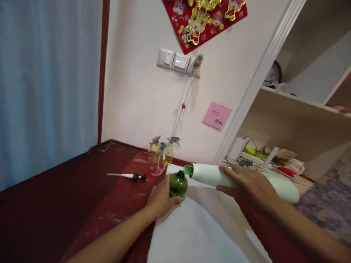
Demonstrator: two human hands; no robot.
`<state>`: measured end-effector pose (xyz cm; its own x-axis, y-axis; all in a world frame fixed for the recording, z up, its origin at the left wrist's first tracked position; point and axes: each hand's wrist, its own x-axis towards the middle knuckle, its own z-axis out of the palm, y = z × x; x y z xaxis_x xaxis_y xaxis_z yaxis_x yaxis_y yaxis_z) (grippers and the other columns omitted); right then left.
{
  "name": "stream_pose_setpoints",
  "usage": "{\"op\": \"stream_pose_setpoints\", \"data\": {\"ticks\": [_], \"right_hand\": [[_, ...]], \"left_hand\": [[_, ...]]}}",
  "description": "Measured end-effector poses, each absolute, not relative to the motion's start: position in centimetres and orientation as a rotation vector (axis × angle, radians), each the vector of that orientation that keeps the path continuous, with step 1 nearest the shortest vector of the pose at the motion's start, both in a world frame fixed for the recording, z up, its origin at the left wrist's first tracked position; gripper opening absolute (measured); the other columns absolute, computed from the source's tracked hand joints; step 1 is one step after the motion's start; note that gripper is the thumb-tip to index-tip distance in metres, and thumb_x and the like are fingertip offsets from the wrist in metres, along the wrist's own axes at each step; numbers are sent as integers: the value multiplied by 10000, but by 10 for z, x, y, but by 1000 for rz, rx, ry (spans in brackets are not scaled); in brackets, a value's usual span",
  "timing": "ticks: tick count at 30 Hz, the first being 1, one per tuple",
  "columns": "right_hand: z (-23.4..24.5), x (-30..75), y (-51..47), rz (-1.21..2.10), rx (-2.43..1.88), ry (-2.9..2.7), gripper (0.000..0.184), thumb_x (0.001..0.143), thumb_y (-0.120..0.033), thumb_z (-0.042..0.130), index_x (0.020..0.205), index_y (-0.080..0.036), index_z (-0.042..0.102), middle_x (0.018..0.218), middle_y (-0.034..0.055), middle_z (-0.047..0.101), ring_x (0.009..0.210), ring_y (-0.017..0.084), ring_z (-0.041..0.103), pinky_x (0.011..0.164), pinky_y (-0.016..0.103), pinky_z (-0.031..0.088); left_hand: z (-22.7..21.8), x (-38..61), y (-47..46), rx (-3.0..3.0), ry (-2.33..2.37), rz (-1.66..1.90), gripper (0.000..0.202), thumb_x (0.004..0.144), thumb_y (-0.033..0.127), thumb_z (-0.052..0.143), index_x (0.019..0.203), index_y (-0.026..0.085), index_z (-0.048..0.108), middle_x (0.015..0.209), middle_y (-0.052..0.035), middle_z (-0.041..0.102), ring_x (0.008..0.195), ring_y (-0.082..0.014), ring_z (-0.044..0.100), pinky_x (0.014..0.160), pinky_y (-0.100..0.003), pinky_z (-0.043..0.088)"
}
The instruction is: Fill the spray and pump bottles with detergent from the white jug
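Note:
My left hand (160,199) is wrapped round a small dark green bottle (178,184) that stands upright on a white cloth (197,233), its neck uncapped. My right hand (248,186) grips a large pale green bottle (219,175) tipped on its side, its green spout (188,170) just above and to the right of the small bottle's mouth. A pump top with a long tube (128,176) lies on the dark red table (68,193) to the left.
Three small spray bottles (161,151) stand by the wall behind the green bottle. Switches and a plugged-in socket (179,62), a pink sticky note (217,115) and a red decoration hang on the wall. Shelves with clutter (274,157) are on the right, a curtain on the left.

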<state>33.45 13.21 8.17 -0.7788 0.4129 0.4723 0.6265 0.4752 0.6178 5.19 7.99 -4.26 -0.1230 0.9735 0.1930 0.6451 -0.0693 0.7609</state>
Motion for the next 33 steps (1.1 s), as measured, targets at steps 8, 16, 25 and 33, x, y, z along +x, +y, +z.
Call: {"op": "stream_pose_setpoints", "data": {"ticks": [8, 16, 25, 33], "right_hand": [[85, 337, 130, -1213, -911, -2469, 471, 823, -484, 777, 1191, -232, 626, 866, 46, 706, 650, 243, 686, 536, 307, 366], [87, 339, 129, -1222, -932, -2476, 470, 830, -494, 767, 1201, -237, 635, 867, 52, 708, 642, 252, 688, 530, 314, 371], [89, 338, 127, -1228, -935, -2464, 489, 793, -487, 812, 1177, -234, 644, 821, 33, 694, 614, 244, 680, 522, 301, 336], [89, 340, 129, -1238, -914, -2458, 496, 798, -494, 806, 1184, -225, 648, 808, 31, 688, 610, 247, 673, 523, 300, 330]], "left_hand": [[-42, 53, 81, 1727, 1795, 1050, 756, 726, 341, 761, 1402, 225, 444, 1405, -139, 635, 1289, -343, 586, 1025, -455, 451], [-43, 52, 81, 1726, 1797, 1051, 763, 724, 346, 757, 1407, 236, 434, 1415, -127, 629, 1307, -340, 574, 1038, -467, 446], [-42, 53, 81, 1733, 1807, 1020, 798, 737, 337, 764, 1442, 232, 405, 1437, -136, 614, 1326, -345, 563, 1056, -458, 443], [-39, 53, 80, 1725, 1833, 988, 805, 748, 323, 760, 1458, 244, 389, 1431, -129, 624, 1326, -339, 568, 1063, -464, 434]]}}
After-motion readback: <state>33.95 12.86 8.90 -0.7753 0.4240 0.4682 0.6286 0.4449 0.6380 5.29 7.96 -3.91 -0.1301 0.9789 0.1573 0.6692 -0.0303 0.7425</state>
